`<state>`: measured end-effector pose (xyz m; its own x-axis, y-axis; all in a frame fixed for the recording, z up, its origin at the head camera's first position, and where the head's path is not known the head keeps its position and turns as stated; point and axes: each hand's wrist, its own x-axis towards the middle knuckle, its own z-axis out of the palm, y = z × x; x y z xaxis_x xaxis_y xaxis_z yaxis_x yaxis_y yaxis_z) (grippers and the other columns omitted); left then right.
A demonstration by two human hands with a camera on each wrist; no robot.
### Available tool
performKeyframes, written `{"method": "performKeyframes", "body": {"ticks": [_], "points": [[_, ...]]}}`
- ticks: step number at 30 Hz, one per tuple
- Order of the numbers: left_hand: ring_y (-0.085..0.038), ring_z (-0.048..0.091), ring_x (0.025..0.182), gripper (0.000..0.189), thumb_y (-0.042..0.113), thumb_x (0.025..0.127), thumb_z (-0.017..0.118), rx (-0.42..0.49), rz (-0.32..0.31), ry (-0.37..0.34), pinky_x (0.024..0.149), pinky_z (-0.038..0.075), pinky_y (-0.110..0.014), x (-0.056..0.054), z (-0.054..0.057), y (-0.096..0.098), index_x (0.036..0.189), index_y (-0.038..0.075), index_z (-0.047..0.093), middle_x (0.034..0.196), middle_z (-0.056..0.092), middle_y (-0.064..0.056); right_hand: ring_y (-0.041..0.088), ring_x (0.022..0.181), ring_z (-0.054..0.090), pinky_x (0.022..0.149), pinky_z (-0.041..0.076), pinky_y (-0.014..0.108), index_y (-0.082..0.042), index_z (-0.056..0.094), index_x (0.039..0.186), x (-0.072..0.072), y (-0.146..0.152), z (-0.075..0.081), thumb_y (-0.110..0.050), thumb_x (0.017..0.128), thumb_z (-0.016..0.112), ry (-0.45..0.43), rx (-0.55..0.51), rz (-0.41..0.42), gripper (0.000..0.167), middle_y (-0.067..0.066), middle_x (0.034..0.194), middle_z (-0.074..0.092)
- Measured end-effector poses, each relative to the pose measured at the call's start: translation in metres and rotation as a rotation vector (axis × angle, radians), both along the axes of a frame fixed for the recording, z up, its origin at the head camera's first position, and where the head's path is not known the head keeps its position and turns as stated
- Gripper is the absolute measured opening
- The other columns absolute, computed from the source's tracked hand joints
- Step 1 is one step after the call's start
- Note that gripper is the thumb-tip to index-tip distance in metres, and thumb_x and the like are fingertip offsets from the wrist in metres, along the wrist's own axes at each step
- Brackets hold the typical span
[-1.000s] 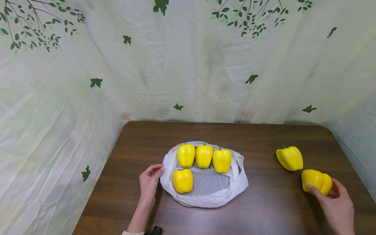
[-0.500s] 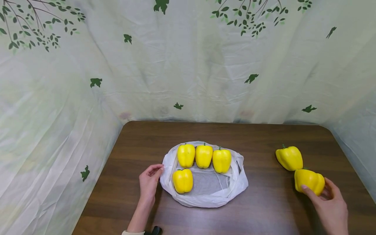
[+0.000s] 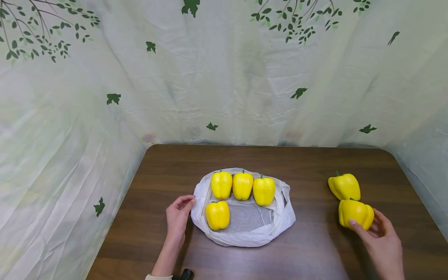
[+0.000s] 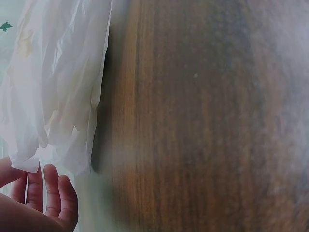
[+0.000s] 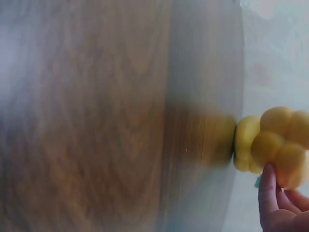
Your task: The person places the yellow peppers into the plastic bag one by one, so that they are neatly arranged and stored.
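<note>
In the head view a white plastic bag lies with its mouth spread wide, and several yellow bell peppers sit inside it. My left hand pinches the bag's left rim between thumb and fingers; the left wrist view shows the thin bag edge at those fingertips. On the right, my right hand grips another yellow bell pepper, thumb on the near side and fingers behind. Beyond it rests one more yellow bell pepper, which the held one overlaps in the head and right wrist views.
A brown wood-grain table carries everything. A pale curtain with printed leaves hangs behind the far edge and along the sides. A small black object shows by the left wrist at the bottom.
My right hand has carried its bell pepper leftward toward the bag, so it now overlaps the front of the loose pepper. The left hand and the bag have stayed in place.
</note>
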<state>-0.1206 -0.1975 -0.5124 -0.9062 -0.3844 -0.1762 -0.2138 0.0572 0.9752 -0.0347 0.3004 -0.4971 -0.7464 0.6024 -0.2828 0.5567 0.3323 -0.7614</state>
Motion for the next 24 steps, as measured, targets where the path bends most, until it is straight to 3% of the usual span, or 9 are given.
{"method": "performKeyframes", "body": {"ticks": [4, 10, 18, 24], "points": [[-0.021, 0.061, 0.09, 0.019, 0.006, 0.09, 0.07, 0.002, 0.004, -0.006, 0.08, 0.052, -0.02, 0.0, 0.001, 0.0, 0.107, -0.002, 0.071, 0.102, 0.069, -0.011, 0.035, 0.117, 0.045, 0.061, 0.036, 0.006, -0.009, 0.022, 0.157, -0.001, -0.007, 0.002, -0.058, 0.085, 0.067, 0.008, -0.011, 0.003, 0.097, 0.025, 0.148, 0.039], [-0.021, 0.061, 0.09, 0.019, 0.006, 0.09, 0.07, 0.007, 0.008, -0.01, 0.08, 0.052, -0.02, 0.001, 0.002, 0.0, 0.107, -0.002, 0.071, 0.102, 0.069, -0.011, 0.029, 0.111, 0.047, 0.063, 0.037, 0.003, -0.01, 0.026, 0.155, 0.0, -0.017, 0.006, -0.051, 0.085, 0.071, 0.06, -0.022, 0.032, 0.093, 0.024, 0.147, 0.042], [-0.022, 0.061, 0.091, 0.019, 0.006, 0.09, 0.07, 0.005, 0.001, -0.015, 0.081, 0.052, -0.019, 0.001, 0.003, 0.0, 0.107, -0.002, 0.071, 0.103, 0.068, -0.012, 0.031, 0.115, 0.048, 0.064, 0.04, 0.004, -0.011, 0.026, 0.156, -0.002, -0.028, 0.01, -0.055, 0.084, 0.071, 0.052, -0.039, 0.063, 0.096, 0.023, 0.147, 0.041], [-0.021, 0.061, 0.091, 0.019, 0.006, 0.09, 0.07, 0.011, -0.001, -0.012, 0.081, 0.052, -0.02, 0.001, 0.003, 0.0, 0.108, -0.002, 0.071, 0.102, 0.069, -0.011, 0.012, 0.101, 0.052, 0.067, 0.04, 0.002, -0.01, 0.029, 0.154, 0.0, -0.038, 0.01, -0.049, 0.084, 0.073, 0.108, -0.036, 0.101, 0.092, 0.023, 0.143, 0.044]]}}
